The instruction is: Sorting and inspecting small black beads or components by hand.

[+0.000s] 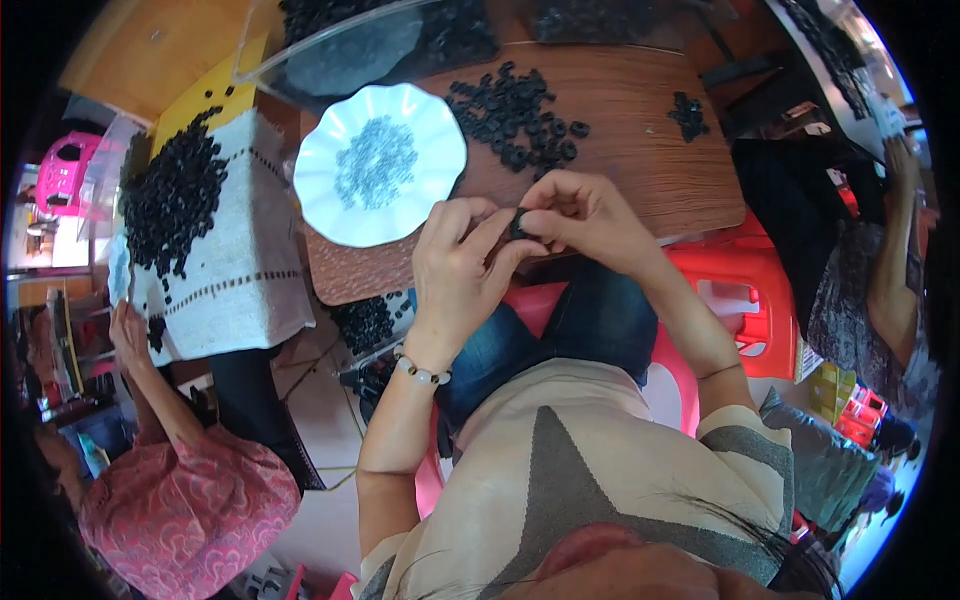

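Note:
A small black ring-like part (519,224) is pinched between my two hands, just over the near edge of the brown wooden table (640,130). My left hand (462,262), with a beaded bracelet on its wrist, grips the part from the left. From the right, the thumb and fingertips of my right hand (582,215) close on the same part. Beside my left hand stands a white scalloped plate (318,200) bearing a spread of tiny clear pieces (375,163). Beyond my hands lies a loose heap of similar black parts (515,115).
A clear plastic bin (330,55) of black parts stands at the table's back. A smaller black cluster (688,116) lies at right. On the left, a co-worker in a patterned red top (190,510) sits by a cloth-covered table (240,240) with a black heap. A red stool (745,290) is at right.

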`<action>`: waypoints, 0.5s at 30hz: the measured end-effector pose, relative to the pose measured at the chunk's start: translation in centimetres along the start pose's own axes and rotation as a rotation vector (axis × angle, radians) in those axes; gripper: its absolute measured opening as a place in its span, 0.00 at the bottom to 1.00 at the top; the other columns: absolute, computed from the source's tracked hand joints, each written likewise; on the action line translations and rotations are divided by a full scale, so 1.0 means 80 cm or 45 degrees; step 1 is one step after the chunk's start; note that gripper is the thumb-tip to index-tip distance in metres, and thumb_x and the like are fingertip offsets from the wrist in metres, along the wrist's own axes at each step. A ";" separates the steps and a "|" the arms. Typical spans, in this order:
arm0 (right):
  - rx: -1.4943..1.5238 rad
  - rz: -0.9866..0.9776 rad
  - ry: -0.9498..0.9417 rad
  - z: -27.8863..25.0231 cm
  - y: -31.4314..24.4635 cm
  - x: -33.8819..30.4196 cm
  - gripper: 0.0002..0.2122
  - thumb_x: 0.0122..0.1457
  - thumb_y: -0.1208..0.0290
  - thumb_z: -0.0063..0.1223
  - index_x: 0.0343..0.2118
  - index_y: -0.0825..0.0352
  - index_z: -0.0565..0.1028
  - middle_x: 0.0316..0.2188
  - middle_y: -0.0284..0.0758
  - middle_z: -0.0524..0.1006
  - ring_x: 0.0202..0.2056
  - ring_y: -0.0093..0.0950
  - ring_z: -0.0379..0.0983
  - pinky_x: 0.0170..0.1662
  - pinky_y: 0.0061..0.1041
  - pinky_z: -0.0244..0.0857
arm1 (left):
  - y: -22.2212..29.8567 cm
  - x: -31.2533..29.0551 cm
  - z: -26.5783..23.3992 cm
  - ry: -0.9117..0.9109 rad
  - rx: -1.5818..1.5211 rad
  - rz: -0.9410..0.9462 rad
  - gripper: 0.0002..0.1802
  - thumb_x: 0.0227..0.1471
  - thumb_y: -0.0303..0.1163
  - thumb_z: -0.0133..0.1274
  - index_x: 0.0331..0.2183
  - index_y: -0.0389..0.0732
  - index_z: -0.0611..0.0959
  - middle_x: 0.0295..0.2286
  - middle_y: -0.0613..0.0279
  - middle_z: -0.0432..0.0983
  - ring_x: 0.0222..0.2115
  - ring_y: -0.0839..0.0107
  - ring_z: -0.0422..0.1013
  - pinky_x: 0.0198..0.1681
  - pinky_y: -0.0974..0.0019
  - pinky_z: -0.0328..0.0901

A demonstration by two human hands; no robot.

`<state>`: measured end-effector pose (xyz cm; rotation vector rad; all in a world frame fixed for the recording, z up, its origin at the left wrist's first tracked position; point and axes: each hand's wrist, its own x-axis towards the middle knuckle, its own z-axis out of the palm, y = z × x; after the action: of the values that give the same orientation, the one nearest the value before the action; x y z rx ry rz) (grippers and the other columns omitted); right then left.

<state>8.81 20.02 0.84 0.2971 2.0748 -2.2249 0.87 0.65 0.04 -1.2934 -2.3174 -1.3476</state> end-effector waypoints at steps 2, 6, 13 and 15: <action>0.036 0.006 -0.006 0.002 0.003 0.001 0.06 0.63 0.71 0.63 0.39 0.66 0.78 0.31 0.24 0.78 0.31 0.11 0.73 0.32 0.13 0.68 | 0.001 0.000 0.000 -0.016 0.020 0.000 0.20 0.38 0.32 0.74 0.37 0.39 0.89 0.34 0.60 0.78 0.34 0.61 0.73 0.36 0.62 0.69; -0.013 -0.102 -0.001 0.002 0.009 0.002 0.09 0.61 0.69 0.65 0.36 0.69 0.79 0.29 0.27 0.80 0.30 0.14 0.74 0.32 0.17 0.69 | 0.005 0.001 -0.001 -0.037 -0.030 -0.017 0.19 0.40 0.30 0.73 0.37 0.35 0.88 0.33 0.57 0.78 0.34 0.61 0.74 0.36 0.63 0.69; -0.247 -0.190 0.046 -0.001 0.004 0.001 0.07 0.62 0.72 0.63 0.37 0.70 0.77 0.31 0.29 0.80 0.33 0.14 0.75 0.36 0.17 0.69 | -0.002 -0.006 0.004 -0.048 -0.100 -0.058 0.20 0.43 0.34 0.72 0.37 0.33 0.87 0.31 0.56 0.77 0.32 0.58 0.74 0.35 0.60 0.70; -0.266 -0.200 0.074 -0.005 0.004 0.001 0.07 0.62 0.72 0.63 0.37 0.70 0.77 0.31 0.29 0.80 0.33 0.14 0.75 0.36 0.17 0.69 | -0.003 -0.005 0.005 -0.055 -0.106 -0.038 0.19 0.45 0.34 0.71 0.37 0.33 0.87 0.31 0.55 0.77 0.32 0.58 0.74 0.35 0.59 0.70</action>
<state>8.82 20.43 0.51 0.1907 2.4149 -2.0769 1.06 0.65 -0.53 -1.3290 -2.3409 -1.4544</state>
